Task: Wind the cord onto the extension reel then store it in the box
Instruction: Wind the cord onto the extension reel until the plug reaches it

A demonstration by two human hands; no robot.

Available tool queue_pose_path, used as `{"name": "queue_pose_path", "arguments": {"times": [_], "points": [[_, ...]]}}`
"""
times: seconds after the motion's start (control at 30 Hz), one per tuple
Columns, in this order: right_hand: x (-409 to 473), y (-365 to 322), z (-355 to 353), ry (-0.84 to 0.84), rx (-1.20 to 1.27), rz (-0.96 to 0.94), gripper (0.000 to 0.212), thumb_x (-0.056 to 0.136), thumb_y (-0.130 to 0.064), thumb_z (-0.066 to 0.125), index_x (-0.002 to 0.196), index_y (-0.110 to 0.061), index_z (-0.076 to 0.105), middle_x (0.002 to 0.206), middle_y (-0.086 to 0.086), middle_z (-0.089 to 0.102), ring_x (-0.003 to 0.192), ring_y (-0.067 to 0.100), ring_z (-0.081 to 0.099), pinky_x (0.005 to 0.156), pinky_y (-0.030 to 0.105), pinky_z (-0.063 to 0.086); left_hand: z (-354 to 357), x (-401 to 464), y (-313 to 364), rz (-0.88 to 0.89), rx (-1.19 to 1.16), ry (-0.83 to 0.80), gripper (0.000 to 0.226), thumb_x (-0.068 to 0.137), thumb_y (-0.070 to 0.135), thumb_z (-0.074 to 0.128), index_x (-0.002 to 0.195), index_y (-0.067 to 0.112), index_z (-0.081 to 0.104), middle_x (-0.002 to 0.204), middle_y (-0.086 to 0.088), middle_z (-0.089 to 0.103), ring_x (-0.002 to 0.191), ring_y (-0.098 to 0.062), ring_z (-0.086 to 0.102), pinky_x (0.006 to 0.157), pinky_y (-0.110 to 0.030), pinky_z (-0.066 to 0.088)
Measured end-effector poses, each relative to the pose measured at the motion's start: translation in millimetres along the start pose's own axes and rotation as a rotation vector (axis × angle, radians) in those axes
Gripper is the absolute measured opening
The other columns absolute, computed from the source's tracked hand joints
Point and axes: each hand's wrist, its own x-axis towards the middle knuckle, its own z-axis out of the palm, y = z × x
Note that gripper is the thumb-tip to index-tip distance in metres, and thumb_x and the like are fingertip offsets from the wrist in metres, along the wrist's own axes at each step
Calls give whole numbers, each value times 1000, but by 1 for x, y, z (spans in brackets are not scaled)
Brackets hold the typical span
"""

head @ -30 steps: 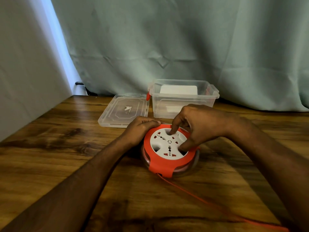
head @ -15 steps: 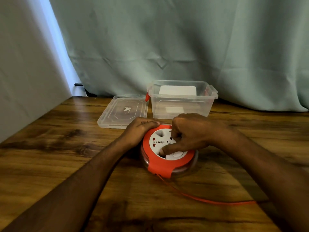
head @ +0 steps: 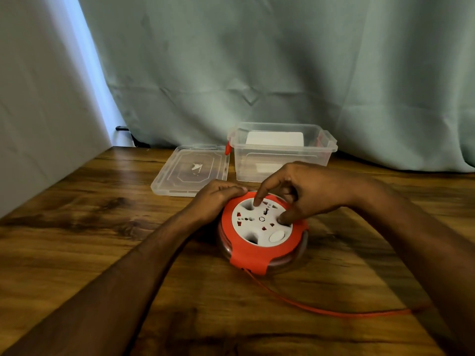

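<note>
The orange cord (head: pixel 321 308) is being drawn shorter; the white socket disc (head: pixel 262 220) is being turned by curled right hand (head: pixel 305 191) fingertips in its recesses, while the extension reel (head: pixel 262 235) is being gripped at ten o'clock by the left hand (head: pixel 218 199). Winding is being continued next.

Hands (head: pixel 303 194) on reel (head: pixel 262 232), cord (head: pixel 321 308) trailing (orange)

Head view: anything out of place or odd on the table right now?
Nothing damaged or spilled. The orange cord trails loose across the table from the reel, not fully wound. The lid lies beside the open box.
</note>
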Motion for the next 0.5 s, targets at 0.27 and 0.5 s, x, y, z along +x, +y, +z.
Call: {"name": "queue_pose_path", "arguments": {"times": [0.27, 0.5], "points": [[-3, -10, 5, -72, -43, 22, 59, 86, -18, 82, 137, -40, 63, 59, -43, 56, 57, -14, 58, 50, 15, 42, -1, -1, 2, -24, -25, -56, 26, 105, 22, 54, 101, 25, 80, 89, -5, 83, 76, -17, 78, 70, -26, 61], [-2, -17, 8, 18, -122, 57, 62, 76, -36, 88, 132, -41, 65, 112, -25, 60, 84, -4, 58, 63, 12, 50, 0, 0, 0, -14, -42, -18, 26, 103, 20, 55, 103, 15, 81, 91, -11, 82, 81, -24, 78, 75, -33, 61]]}}
